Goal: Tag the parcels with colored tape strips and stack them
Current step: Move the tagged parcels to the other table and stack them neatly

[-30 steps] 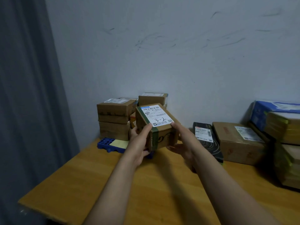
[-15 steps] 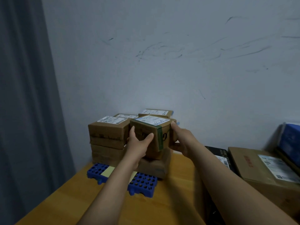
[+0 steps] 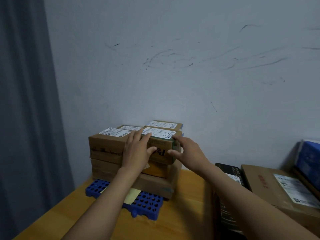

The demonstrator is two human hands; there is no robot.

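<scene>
green-taped parcel (image 3: 161, 147) sits on the stack (image 3: 107, 153) at the desk's (image 3: 190, 210) far left corner, my left hand (image 3: 138, 149) and right hand (image 3: 187, 151) resting flat-fingered on it, right-edge box (image 3: 263, 186) looks untagged to me

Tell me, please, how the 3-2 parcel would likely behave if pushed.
Probably stiff: the 3-2 parcel is square-edged cardboard. Likely to slide rather than tip, lying flat and low. Atop stacked boxes, it might fall if shoved hard.
</scene>
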